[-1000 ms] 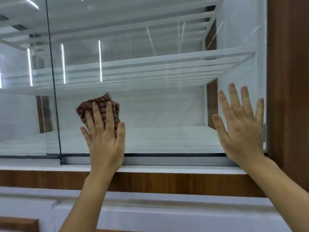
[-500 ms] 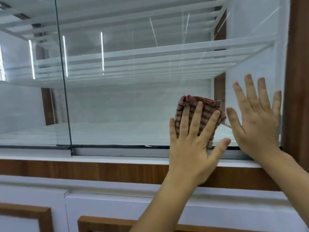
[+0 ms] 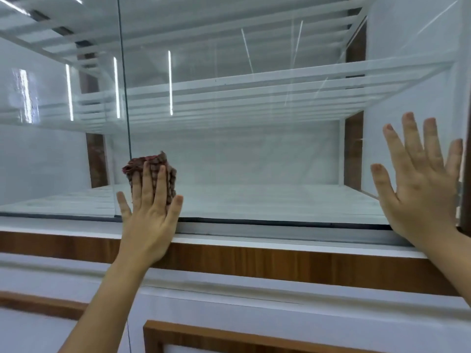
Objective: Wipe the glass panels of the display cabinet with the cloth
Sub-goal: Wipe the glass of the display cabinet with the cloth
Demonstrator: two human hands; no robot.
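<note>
A folded red-brown checked cloth (image 3: 155, 161) lies flat against the lower left corner of the right glass panel (image 3: 254, 149), just right of the vertical seam between panels. My left hand (image 3: 149, 215) presses the cloth to the glass with straight, spread fingers, and its palm hides most of the cloth. My right hand (image 3: 420, 187) rests flat on the same panel near its right edge, fingers spread, holding nothing.
A second glass panel (image 3: 56, 149) sits left of the seam. Behind the glass are white shelves (image 3: 254, 82). A wood-trimmed ledge (image 3: 280, 258) runs below the glass. A brown wooden upright (image 3: 467, 123) borders the right side. Lower cabinet doors (image 3: 229, 335) stand beneath.
My left hand slid the cloth along the bottom of the panel from right beside my right hand back left to the seam. My right hand stayed flat on the glass.
</note>
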